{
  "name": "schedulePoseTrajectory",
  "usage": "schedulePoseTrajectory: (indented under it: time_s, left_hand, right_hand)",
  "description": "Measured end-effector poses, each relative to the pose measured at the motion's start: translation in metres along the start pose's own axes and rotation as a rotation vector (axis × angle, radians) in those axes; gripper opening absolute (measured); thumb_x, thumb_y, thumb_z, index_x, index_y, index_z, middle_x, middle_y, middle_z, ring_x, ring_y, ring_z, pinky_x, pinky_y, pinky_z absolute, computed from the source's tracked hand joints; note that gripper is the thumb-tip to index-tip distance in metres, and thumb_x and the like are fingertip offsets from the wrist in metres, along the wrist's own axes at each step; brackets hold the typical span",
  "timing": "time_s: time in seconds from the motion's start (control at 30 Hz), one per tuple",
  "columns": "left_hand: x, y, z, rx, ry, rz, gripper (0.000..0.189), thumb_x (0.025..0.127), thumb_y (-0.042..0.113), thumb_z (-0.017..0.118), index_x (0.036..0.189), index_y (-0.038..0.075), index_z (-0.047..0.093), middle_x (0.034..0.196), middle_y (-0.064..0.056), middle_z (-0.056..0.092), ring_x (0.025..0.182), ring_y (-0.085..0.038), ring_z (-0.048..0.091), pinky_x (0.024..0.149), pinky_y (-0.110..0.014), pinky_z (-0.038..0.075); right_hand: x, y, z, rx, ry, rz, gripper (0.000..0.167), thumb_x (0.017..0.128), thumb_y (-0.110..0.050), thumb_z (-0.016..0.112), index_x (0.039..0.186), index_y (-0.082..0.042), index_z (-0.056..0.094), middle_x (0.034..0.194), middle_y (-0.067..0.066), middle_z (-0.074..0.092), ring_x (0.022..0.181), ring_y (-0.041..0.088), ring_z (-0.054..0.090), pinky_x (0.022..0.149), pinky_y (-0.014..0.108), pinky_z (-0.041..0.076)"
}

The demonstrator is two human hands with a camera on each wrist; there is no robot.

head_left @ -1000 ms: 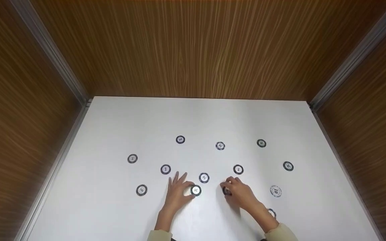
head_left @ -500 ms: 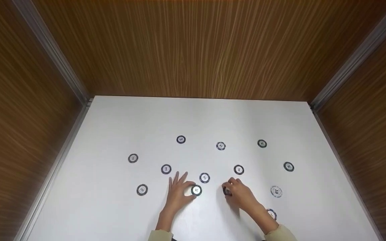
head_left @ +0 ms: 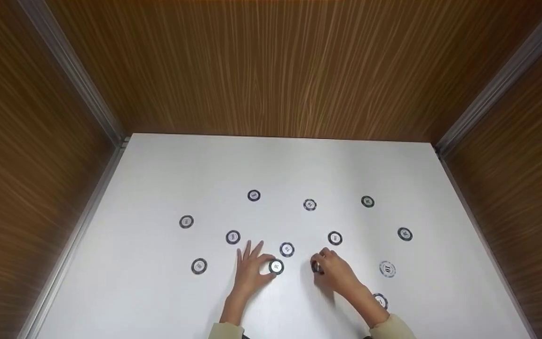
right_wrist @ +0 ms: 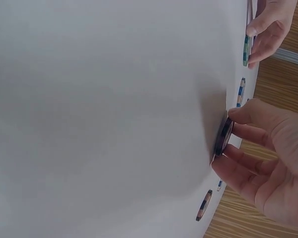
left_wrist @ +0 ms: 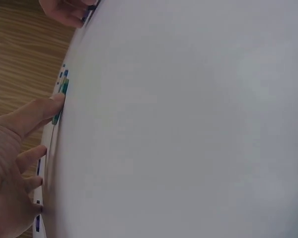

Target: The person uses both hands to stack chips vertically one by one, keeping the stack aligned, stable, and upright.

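Thumb and index finger of my left hand (head_left: 249, 275) pinch a green-edged poker chip (head_left: 276, 267) by its rim, its white numbered face upward. The other left fingers are spread out over the table. To the right, my right hand (head_left: 338, 274) grips a dark poker chip (right_wrist: 224, 136) between thumb and fingertips. In the head view the fingers cover most of that chip. A blue-edged chip (head_left: 287, 249) lies between the hands, slightly farther off. Past the right fingertips is a black-edged chip (head_left: 335, 238).
More chips lie scattered singly on the white table (head_left: 158, 179), such as a grey-edged chip (head_left: 199, 266) at left and a pale chip (head_left: 387, 269) at right. A blue-edged chip (head_left: 380, 301) is partly behind the right forearm. Wood-grain panels (head_left: 271, 70) enclose the table.
Both hands stay nearly in place, each holding the same chip. The right hand's chip shows slightly less now behind the fingers.
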State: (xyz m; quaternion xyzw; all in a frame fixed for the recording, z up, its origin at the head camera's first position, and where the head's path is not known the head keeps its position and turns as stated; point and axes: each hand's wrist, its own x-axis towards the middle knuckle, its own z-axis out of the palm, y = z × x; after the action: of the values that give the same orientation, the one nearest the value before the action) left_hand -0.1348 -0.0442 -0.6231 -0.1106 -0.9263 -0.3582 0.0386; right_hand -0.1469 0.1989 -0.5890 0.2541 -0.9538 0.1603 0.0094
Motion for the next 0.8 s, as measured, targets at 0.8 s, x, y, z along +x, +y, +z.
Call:
schedulePoseTrajectory:
  time_s: [0.8]
  left_hand:
    - [0.000, 0.010, 0.007, 0.090, 0.015, -0.015, 0.038, 0.064, 0.030, 0.081, 0.099, 0.022, 0.068, 0.137, -0.014, 0.043, 0.130, -0.047, 0.019, 0.100, -0.066, 0.004]
  right_hand:
    - [0.034, -0.023, -0.011, 0.026, 0.071, -0.117, 0.028, 0.071, -0.007, 0.075, 0.097, -0.008, 0.064, 0.093, 0.005, 0.057, 0.079, 0.018, 0.055, 0.063, 0.029, 0.051]
